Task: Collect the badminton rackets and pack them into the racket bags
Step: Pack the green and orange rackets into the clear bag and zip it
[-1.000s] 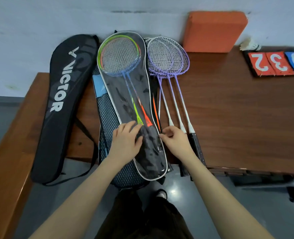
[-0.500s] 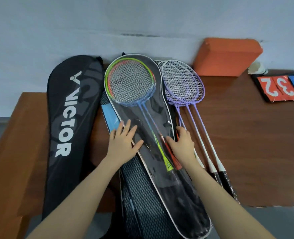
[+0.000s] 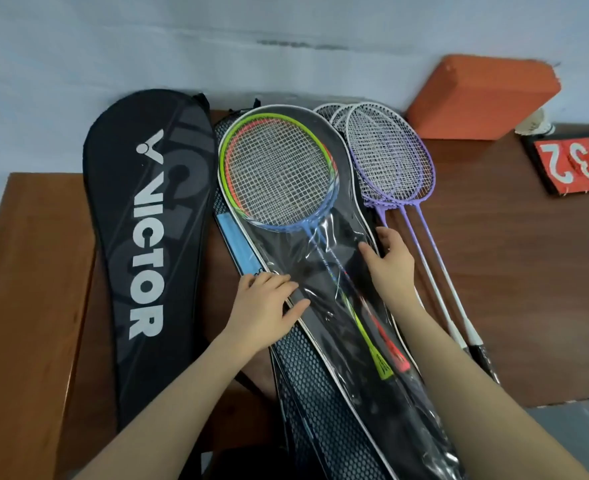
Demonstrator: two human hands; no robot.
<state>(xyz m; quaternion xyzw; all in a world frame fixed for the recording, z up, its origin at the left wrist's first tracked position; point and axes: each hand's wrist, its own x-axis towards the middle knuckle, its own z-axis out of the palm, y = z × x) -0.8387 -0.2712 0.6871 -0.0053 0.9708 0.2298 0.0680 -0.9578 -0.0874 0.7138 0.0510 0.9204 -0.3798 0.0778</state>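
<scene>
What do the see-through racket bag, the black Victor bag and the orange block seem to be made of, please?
See-through racket bag: glossy clear plastic, judging by its wrinkles and glare. Black Victor bag: matte woven fabric, probably nylon. Orange block: likely foam, given its dull surface and rounded edges.

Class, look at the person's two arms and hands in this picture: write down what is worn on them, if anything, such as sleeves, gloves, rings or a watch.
Nothing is worn. The left hand and right hand are bare, without gloves, and no rings show on the fingers. Both forearms are uncovered to the frame's bottom edge: no sleeve, watch or wristband is visible.
</scene>
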